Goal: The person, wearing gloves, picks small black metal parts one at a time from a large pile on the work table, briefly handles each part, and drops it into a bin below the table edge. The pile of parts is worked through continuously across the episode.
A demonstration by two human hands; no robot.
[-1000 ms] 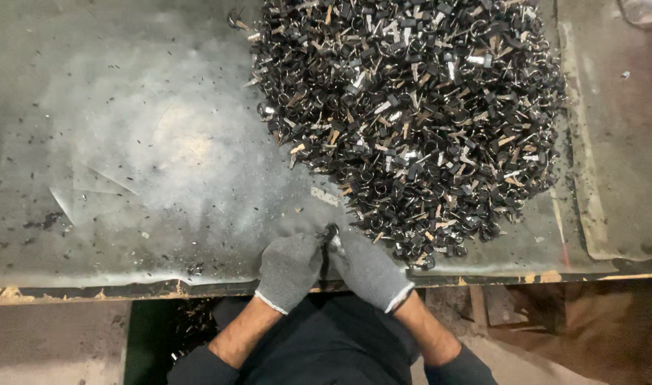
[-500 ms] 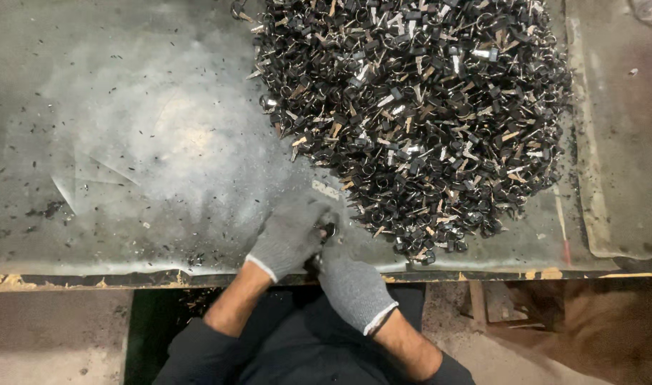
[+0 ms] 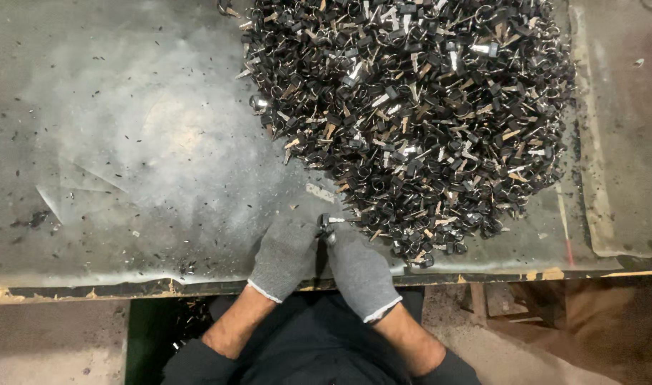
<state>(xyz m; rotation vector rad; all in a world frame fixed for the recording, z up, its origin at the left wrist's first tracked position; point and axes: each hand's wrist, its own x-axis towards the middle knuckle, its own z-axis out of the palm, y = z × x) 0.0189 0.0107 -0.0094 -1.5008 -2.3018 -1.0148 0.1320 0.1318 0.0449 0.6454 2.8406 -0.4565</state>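
Pinching one small black clip [image 3: 326, 227] between gloved fingers [image 3: 313, 229] of both hands, beside the heap [image 3: 418, 107].

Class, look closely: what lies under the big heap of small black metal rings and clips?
The heap of small black metal rings and clips rests on a worn grey sheet-covered table. Pieces cover the surface beneath, so anything there stays hidden.

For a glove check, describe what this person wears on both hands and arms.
Both the left hand and the right hand wear grey knitted work gloves with thin white-edged cuffs at the wrists. Past the cuffs the forearms are bare. Dark sleeves are pushed up near the elbows. No markings or tears show on the gloves.
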